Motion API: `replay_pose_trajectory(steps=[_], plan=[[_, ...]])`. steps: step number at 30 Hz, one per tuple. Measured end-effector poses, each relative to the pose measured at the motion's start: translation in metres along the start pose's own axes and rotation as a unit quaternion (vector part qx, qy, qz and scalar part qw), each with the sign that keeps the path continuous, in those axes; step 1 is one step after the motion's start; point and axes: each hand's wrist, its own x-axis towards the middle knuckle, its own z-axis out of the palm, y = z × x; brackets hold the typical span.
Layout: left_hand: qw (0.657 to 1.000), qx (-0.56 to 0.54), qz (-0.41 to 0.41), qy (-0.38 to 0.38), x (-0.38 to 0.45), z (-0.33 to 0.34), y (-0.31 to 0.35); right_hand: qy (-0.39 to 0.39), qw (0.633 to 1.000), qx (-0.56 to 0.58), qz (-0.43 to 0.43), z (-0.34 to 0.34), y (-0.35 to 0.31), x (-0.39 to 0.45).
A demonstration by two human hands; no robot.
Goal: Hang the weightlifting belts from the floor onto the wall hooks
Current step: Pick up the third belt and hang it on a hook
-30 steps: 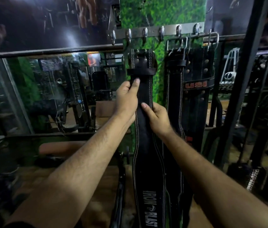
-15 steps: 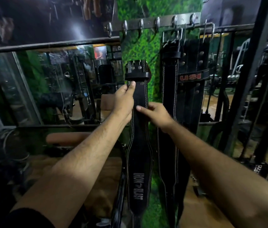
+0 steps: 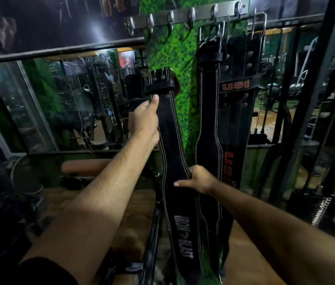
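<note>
Both hands grip the near-vertical Iron Blast belt point(image 3: 174, 161), left hand point(image 3: 145, 120) nearer its buckle end, well below the upper-centre hook rail point(image 3: 183, 16), right hand point(image 3: 200, 179) lower.

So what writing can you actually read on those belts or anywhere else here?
"IRON BLAST": white letters low on the held belt.
"USI": red letters on the loop of the rightmost hanging belt.
"US...": red, lower on that belt, partly hidden.
Posters in the mirror: too blurred to read.
</note>
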Motion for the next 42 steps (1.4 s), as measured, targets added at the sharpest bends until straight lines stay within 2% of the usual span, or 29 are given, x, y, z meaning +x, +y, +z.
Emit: replay_pose_trajectory(steps=[3, 5, 7, 9, 11, 13, 18, 21, 24, 27, 30, 33, 37, 40, 42], plan=[[1.000, -0.005, -0.001, 0.021, 0.008, -0.011, -0.010, -0.062, 0.973, -0.204, 0.082, -0.001, 0.019, -0.007], [1.000, 0.004, -0.012, 0.026, 0.012, -0.018, -0.010, -0.052, 0.974, -0.199, 0.099, -0.001, 0.022, -0.014], [1.000, 0.000, -0.017, 0.019, 0.017, -0.024, -0.009, -0.007, 0.992, -0.105, 0.064, -0.008, 0.010, -0.015], [1.000, 0.002, -0.026, -0.010, 0.012, -0.021, -0.003, 0.041, 0.998, 0.038, -0.010, -0.020, -0.020, -0.013], [0.999, 0.014, -0.034, -0.033, 0.003, -0.018, 0.000, 0.099, 0.975, 0.189, -0.057, -0.033, -0.058, -0.007], [0.997, 0.023, -0.050, -0.060, -0.004, -0.018, 0.000, 0.137, 0.943, 0.291, -0.083, -0.045, -0.095, -0.002], [0.990, 0.060, -0.071, -0.104, -0.015, -0.024, -0.001, 0.173, 0.926, 0.313, -0.121, -0.065, -0.148, 0.007], [0.979, 0.111, -0.065, -0.156, -0.012, -0.032, -0.002, 0.186, 0.913, 0.357, -0.072, -0.077, -0.165, 0.008], [0.964, 0.183, -0.068, -0.183, 0.003, -0.048, -0.007, 0.167, 0.905, 0.388, -0.043, -0.087, -0.177, 0.013], [0.947, 0.237, -0.057, -0.211, 0.003, -0.056, 0.005, 0.185, 0.924, 0.327, -0.067, -0.087, -0.181, 0.017], [0.971, 0.178, -0.028, -0.155, 0.011, -0.062, 0.018, 0.207, 0.935, 0.274, -0.088, -0.077, -0.180, 0.026], [0.983, 0.106, -0.038, -0.142, 0.023, -0.061, 0.034, 0.257, 0.929, 0.239, -0.117, -0.067, -0.182, 0.032], [0.986, 0.108, -0.073, -0.099, 0.030, -0.051, 0.049, 0.307, 0.929, 0.123, -0.167, -0.059, -0.191, 0.031], [0.988, 0.098, -0.085, -0.088, 0.041, -0.044, 0.048, 0.364, 0.919, -0.006, -0.152, -0.058, -0.189, 0.027], [0.990, 0.089, -0.071, -0.083, 0.046, -0.038, 0.045, 0.424, 0.893, -0.090, -0.124, -0.060, -0.187, 0.026]])
